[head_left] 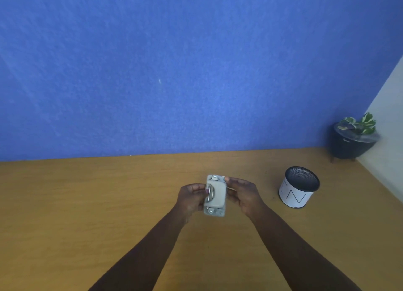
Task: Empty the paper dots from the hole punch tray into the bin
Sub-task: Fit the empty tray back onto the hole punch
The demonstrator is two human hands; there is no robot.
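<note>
1. Fingers of my left hand point(192, 198) are curled against the left long edge of the hole punch point(214, 195), the thumb over its near face; the grip is closed on it, not spread.
2. Fingers of my right hand point(243, 194) wrap the opposite long edge, with one fingertip point(227, 179) at the punch's far right corner. This hand too is closed on the punch, so both hands hold it between them.
3. The hole punch is a small pale grey-beige piece, held end-on so its long side runs from 12 to 6 o'clock. A rounded lever hump sits in its middle, a thin metal bar runs along the left of the hump, and there are silver screws or rivets at the far and near ends. Whether its tray is on or off I cannot tell.
4. It appears to be held just above the wooden desk point(87, 203), at the centre of my view; my bare forearms come in from 5 and 7 o'clock.
5. At about 3 o'clock from the punch, well apart from my right hand, stands the bin point(297, 188): a small round black mesh cup wrapped in white paper with dark letters drawn on it, its open mouth tilted toward me.
6. Farther out at 2 o'clock, in the desk's corner, is a dark pot with a green-and-white plant point(354, 138).
7. A blue felt partition point(174, 61) fills everything at 12 o'clock.
</note>
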